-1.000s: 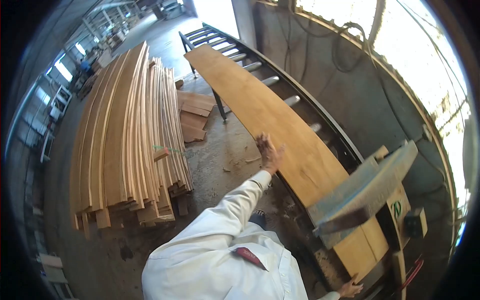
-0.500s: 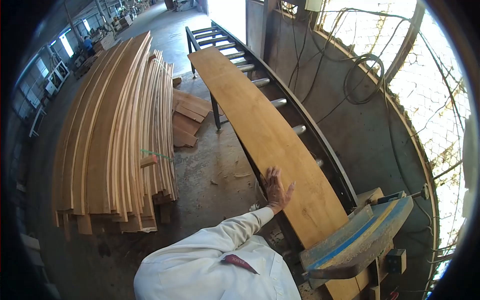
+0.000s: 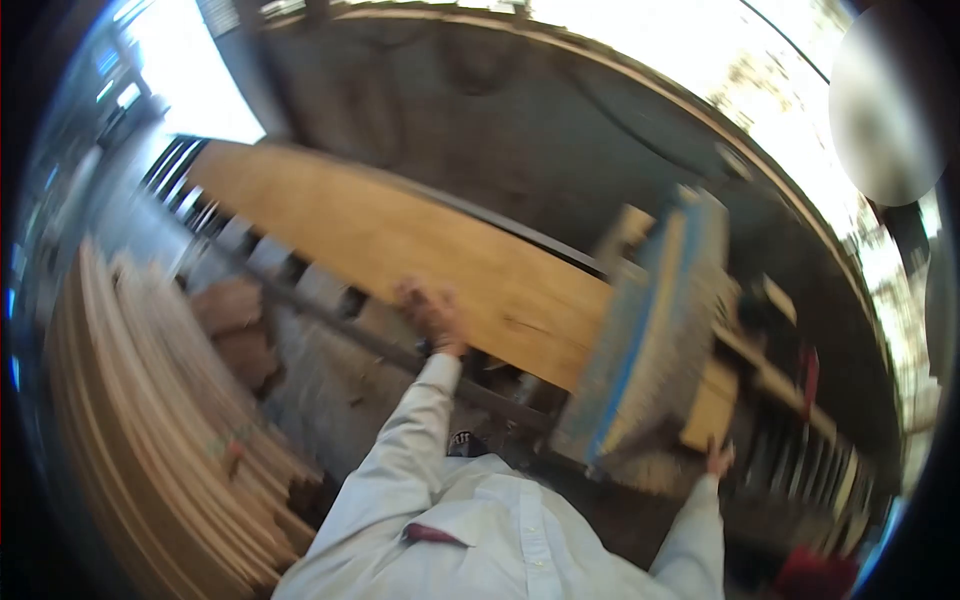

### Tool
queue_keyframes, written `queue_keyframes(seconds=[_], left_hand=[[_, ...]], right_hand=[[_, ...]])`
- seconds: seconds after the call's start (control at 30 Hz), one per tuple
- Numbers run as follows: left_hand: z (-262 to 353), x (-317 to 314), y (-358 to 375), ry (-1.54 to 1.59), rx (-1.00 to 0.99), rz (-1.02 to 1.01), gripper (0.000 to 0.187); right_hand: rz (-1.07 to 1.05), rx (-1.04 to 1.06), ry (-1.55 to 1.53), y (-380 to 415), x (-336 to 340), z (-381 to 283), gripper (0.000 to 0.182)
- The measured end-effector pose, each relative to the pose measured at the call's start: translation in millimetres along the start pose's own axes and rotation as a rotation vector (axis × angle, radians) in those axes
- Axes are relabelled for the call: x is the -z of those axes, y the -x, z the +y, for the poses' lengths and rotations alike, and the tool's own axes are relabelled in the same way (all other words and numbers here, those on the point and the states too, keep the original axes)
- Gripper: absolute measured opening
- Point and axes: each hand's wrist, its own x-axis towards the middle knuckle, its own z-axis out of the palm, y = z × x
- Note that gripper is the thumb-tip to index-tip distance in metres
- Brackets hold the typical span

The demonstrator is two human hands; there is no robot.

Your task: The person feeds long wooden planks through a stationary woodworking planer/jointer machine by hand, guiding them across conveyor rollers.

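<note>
A long wooden board point(image 3: 470, 265) lies on a roller stand point(image 3: 380, 340). My left hand point(image 3: 432, 312) rests against its near edge, fingers spread over the top face. Across the board sits a grey machine cover point(image 3: 650, 330) with blue and yellow stripes, hiding part of the wood. A short stretch of the board point(image 3: 712, 402) shows beyond this cover. Right beside that stretch, at its near corner, is my right hand point(image 3: 718, 460), small and smeared by motion; I cannot tell whether it grips the wood.
A tall stack of planks point(image 3: 150, 420) stands to the left. Short wood pieces point(image 3: 230, 325) lie on the floor between stack and stand. More rollers point(image 3: 810, 460) run on past the machine at right. A dark wall point(image 3: 480, 120) rises behind.
My view has swung right, and my right hand has come into sight past the cover. The board now lies toward the stand's far rail, baring roller ends on the near side.
</note>
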Motion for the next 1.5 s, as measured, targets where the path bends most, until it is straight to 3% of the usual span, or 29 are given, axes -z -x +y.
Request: queue_keyframes(seconds=[0.17, 0.23, 0.33, 0.43, 0.5, 0.6, 0.7, 0.8, 1.0, 1.2, 1.33, 1.5], left_hand=[[-17, -22, 5, -0.26, -0.088, 0.06, 0.053], [-19, -20, -1, -0.195, -0.173, 0.083, 0.051], [-19, -15, -8, -0.129, -0.199, -0.038, 0.051], [-27, 5, -3, 0.089, -0.126, -0.231, 0.048], [-25, 32, 9, 0.064, -0.095, -0.212, 0.047], [-8, 71, 26, 0.282, 0.34, -0.576, 0.048], [16, 74, 47, 0.62, 0.774, -0.748, 0.049], [5, 53, 51, 0.89, 0.803, -0.703, 0.05], [10, 48, 70, 0.806, 0.731, -0.634, 0.053], [10, 43, 86, 0.816, 0.634, -0.723, 0.052], [22, 46, 95, 0.89, 0.781, -0.73, 0.046], [24, 53, 90, 0.787, 0.721, -0.79, 0.043]], right_hand=[[0.042, -0.093, 0.059, 22, 12, -29, 0.105], [0.044, -0.091, 0.035, 26, 17, -33, 0.109], [0.046, -0.099, 0.018, 35, 26, -49, 0.111], [0.044, -0.009, 0.008, 41, 29, -37, 0.107], [0.005, 0.09, 0.008, 46, 42, -23, 0.104], [-0.016, 0.171, 0.055, 51, 61, -15, 0.102], [0.01, 0.194, 0.068, 51, 62, -12, 0.102], [0.045, 0.196, 0.043, 50, 59, -10, 0.103], [0.062, 0.189, 0.033, 48, 61, -11, 0.097], [0.174, 0.21, -0.033, 43, 50, -3, 0.074], [0.171, 0.178, -0.006, 42, 49, -5, 0.065], [0.193, 0.185, 0.018, 41, 42, -7, 0.063]])
